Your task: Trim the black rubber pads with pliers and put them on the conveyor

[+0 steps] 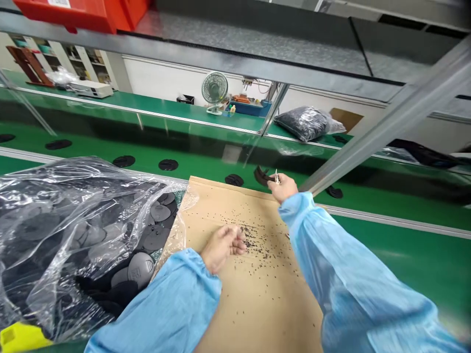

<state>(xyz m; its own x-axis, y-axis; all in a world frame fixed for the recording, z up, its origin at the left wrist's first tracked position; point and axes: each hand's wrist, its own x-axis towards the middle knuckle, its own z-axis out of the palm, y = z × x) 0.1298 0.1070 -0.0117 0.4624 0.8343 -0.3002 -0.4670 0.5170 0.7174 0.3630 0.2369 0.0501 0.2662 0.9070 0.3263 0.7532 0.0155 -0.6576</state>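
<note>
My left hand (225,245) is over the cardboard sheet (268,314), its fingers curled beside many tiny black pieces (257,245). Whether those fingers pinch anything is too small to tell. Farther right and forward, at the sheet's far edge, my right hand (282,187) is closed on a dark curved part (262,175) that hangs over the green belt. A thin pale tool (276,176) also shows between its fingers. To the left, a clear plastic bag (73,220) holds several dark oval pads (156,238).
Black oval parts (168,164) lie spaced along the green belt (206,169). A slanted metal post (368,132) rises beside my right forearm. Overhead runs a metal shelf (235,29) with a red bin (84,12). A yellow object (22,337) is at the lower left.
</note>
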